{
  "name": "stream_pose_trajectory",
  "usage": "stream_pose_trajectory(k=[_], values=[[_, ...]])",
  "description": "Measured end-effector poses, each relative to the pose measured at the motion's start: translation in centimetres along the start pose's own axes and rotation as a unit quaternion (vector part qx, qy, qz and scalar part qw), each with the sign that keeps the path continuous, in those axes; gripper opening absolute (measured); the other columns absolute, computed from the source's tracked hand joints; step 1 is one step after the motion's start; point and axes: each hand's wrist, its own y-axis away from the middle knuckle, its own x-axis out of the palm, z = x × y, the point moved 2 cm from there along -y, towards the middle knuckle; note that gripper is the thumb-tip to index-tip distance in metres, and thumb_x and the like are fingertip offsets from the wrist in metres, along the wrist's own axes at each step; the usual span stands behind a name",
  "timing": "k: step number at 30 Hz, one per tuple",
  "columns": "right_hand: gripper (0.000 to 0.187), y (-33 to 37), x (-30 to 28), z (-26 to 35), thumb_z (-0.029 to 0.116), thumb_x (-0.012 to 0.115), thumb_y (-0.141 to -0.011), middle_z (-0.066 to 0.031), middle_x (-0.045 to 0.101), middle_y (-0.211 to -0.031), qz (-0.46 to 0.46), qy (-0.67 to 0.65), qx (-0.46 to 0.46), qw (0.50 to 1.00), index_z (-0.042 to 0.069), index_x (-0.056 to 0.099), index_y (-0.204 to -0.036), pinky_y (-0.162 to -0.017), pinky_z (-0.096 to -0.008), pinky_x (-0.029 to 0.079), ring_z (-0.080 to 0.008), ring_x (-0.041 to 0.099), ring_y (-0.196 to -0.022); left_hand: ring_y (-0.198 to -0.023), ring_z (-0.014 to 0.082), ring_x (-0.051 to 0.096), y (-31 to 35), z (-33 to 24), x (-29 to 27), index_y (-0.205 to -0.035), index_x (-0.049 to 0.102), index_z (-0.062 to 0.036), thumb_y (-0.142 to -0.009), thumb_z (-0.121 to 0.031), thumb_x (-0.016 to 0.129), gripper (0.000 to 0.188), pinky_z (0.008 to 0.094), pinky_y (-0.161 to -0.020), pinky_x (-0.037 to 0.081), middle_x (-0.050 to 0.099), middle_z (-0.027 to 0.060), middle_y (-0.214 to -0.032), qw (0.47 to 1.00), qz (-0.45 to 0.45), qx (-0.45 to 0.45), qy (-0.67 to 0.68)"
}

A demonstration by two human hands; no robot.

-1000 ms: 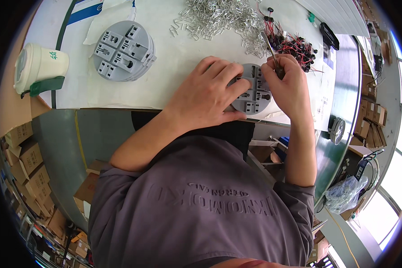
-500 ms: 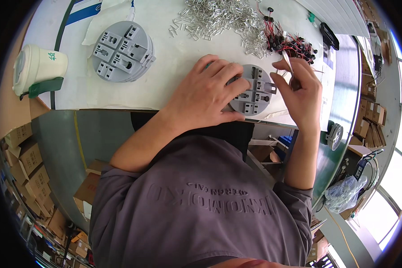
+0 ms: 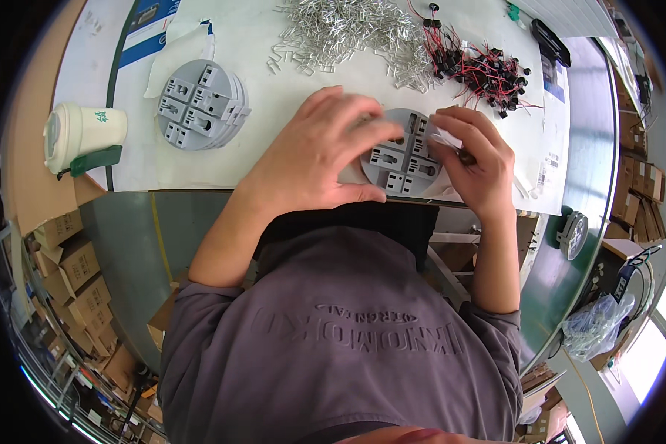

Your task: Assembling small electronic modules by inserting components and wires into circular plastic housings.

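Observation:
A grey round plastic disc (image 3: 388, 157) with slotted blocks lies at the table's front edge, between my hands. My left hand (image 3: 311, 152) is spread at the disc's left side, its fingertips blurred and apart, with nothing visible in them. At the disc's right rim, my right hand (image 3: 477, 159) is closed around a slim shiny metal tool (image 3: 445, 138); motion smears the tool, so its exact kind is unclear. Several similar grey discs form a stack (image 3: 200, 103) to the left. Beyond my hands are a heap of small bent metal wire pieces (image 3: 348, 33) and black parts with red wires (image 3: 488, 78).
A cream cup (image 3: 89, 133) with a green holder stands at the table's left. A black case (image 3: 550, 43) lies at the far right. Another grey disc (image 3: 573, 235) rests on the green surface at right. Cardboard boxes (image 3: 78, 266) are piled on the left.
My left hand has lifted off the disc and its fingers have spread. My right hand has shifted in over the disc's right side with the metal tool. The whole view has shifted slightly.

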Motion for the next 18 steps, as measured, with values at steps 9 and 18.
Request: stream_pose_trajectory(k=[9, 18], values=[[0.021, -2.5, -0.5, -1.0, -0.006, 0.079, -0.087, -0.0024, 0.078, -0.116, 0.068, 0.007, -0.080, 0.994, 0.004, 0.081, -0.106, -0.067, -0.0280, 0.053, -0.0159, 0.065, -0.073, -0.124, 0.0295, 0.060, 1.7, 1.9, -1.6, -0.126, 0.074, -0.0098, -0.085, -0.024, 0.089, 0.046, 0.0405, -0.107, 0.051, 0.062, 0.0063, -0.139, 0.991, -0.042, -0.103, -0.074], [0.031, -2.0, -1.2, 0.0, -0.010, 0.081, -0.087, -0.0051, 0.079, -0.118, 0.028, -0.010, -0.043, 0.999, 0.002, 0.081, -0.115, -0.064, -0.0244, 0.049, -0.0133, 0.065, -0.075, -0.115, 0.0271, 0.067, 0.4, 0.9, -1.1, -0.123, 0.078, -0.0052, -0.087, -0.007, 0.084, 0.037, 0.0351, -0.099, 0.054, 0.071, 0.0093, -0.125, 0.997, -0.058, -0.034, -0.023]])
